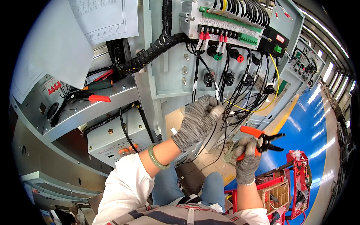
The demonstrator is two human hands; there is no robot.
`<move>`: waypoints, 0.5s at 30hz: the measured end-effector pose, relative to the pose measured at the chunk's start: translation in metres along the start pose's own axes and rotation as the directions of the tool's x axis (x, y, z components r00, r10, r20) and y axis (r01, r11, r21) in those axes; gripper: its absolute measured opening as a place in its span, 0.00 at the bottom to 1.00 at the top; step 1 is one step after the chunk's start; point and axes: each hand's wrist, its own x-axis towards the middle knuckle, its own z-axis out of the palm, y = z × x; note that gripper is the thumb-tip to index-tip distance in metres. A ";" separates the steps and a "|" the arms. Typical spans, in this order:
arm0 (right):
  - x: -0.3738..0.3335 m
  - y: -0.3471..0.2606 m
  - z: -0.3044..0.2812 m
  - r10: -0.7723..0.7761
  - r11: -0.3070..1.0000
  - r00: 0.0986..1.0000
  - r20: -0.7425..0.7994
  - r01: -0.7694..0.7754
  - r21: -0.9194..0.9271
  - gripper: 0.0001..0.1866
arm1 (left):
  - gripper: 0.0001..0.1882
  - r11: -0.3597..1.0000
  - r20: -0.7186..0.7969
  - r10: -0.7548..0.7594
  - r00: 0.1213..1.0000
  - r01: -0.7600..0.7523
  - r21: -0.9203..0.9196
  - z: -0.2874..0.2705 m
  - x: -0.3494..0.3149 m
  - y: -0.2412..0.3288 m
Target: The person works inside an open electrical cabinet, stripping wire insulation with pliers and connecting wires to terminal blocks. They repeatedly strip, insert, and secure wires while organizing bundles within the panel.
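My left hand, in a grey knit glove, is closed on a thin black wire that has a white sleeve near the fingers. Loose black wires hang in a bunch beside it, with a yellow wire looping through them. In my gloved right hand is a wire stripper with orange handles and black jaws. Its jaws are spread and point right, away from the wires. Above, a terminal module with green connectors and red-sleeved lugs is mounted on the grey cabinet door.
A thick black wire harness crosses to the left. Cutters with red handles and a screwdriver lie on a metal ledge. Paper sheets hang at upper left. A red tool cart stands at lower right.
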 end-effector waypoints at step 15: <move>0.111 -0.031 0.075 -0.262 0.812 0.914 0.311 0.383 -0.441 0.19 | 0.12 0.997 -0.204 0.050 0.978 -0.061 -0.048 -0.036 0.013 0.037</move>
